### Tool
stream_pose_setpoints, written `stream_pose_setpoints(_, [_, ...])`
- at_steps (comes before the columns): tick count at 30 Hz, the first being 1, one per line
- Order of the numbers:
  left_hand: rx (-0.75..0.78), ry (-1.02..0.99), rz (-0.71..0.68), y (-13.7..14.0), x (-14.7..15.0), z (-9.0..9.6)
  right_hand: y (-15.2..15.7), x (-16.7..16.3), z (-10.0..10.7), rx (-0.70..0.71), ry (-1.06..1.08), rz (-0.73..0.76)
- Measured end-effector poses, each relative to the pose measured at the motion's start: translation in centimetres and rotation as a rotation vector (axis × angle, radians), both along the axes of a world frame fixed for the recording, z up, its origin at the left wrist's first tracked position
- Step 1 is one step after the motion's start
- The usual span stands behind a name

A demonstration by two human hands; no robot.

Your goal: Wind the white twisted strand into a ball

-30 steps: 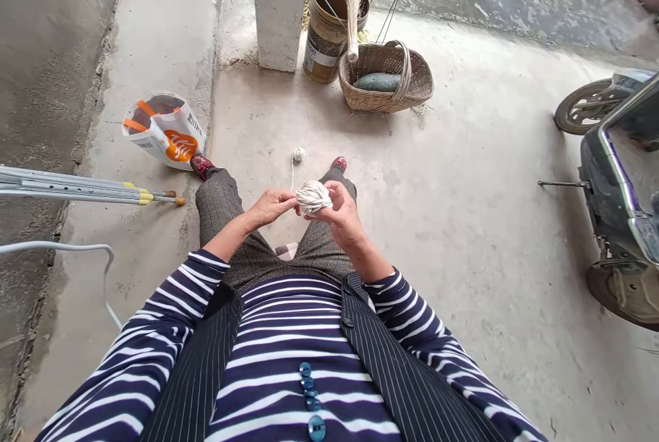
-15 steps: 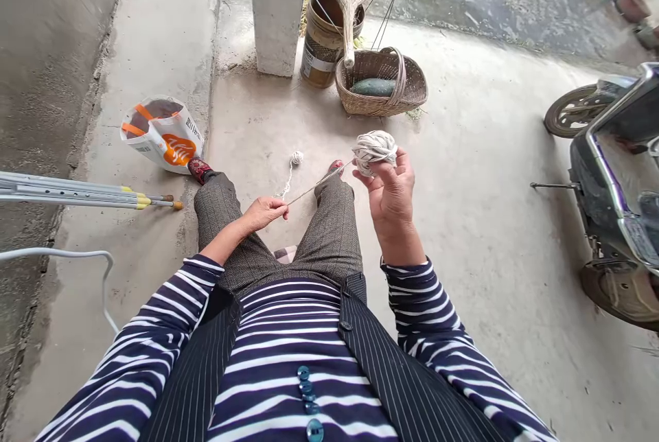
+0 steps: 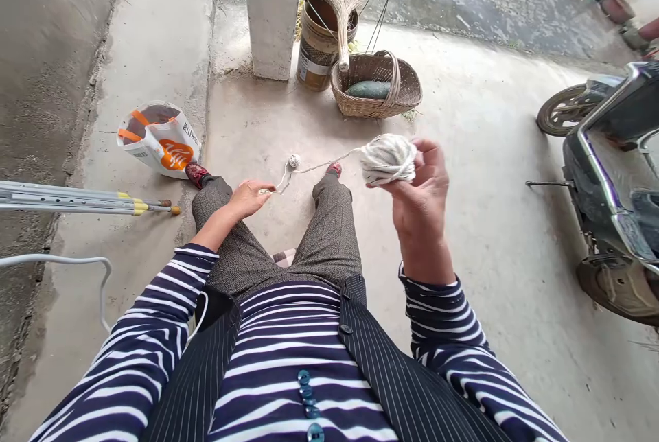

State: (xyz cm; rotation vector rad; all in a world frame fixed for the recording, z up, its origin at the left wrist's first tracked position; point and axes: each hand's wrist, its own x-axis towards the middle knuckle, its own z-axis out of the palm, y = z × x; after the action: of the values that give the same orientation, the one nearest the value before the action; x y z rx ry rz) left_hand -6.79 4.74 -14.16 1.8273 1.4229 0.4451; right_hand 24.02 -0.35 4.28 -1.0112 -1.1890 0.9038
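White ball (image 3: 388, 159), roundish | strand (image 3: 329, 162), long axis slanting leftward from ball | right hand (image 3: 423, 205): grip pinching ball | left hand (image 3: 248, 200): grip pinching strand

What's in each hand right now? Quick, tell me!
Left hand: closed, pinching white strand at the fingertips.
Right hand: closed around one side of the big white ball, holding it up.

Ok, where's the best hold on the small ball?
Likely around its middle, coming from above and the far side: the small ball is round and seems to rest on the floor, while yarn runs past its near side toward the left hand.
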Motion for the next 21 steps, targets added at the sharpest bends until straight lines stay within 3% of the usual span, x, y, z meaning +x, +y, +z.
stream_pose_setpoints(3, [-0.049, -0.319, -0.105, 0.3, 4.1, 2.5, -0.2, -2.3, -1.1, -0.074, -0.03, 0.089])
stream_pose_setpoints(7, [0.206, -0.594, -0.049, -0.2, 9.3, 6.8, -0.2, -3.9, -1.5, -0.111, -0.027, 0.16])
stream_pose_setpoints(10, [0.21, -0.684, -0.037, -1.1, 11.2, 8.7, 0.1, -4.0, -1.4, -0.137, 0.009, 0.153])
stream_pose_setpoints(16, [0.104, -0.598, -0.035, -2.9, 10.2, 8.6, 0.3, -3.5, -2.3, -0.184, 0.142, 0.055])
stream_pose_setpoints(21, [-0.012, -0.469, -0.116, -4.5, 8.7, 8.0, 1.7, -3.2, -5.0, -0.216, 0.143, -0.061])
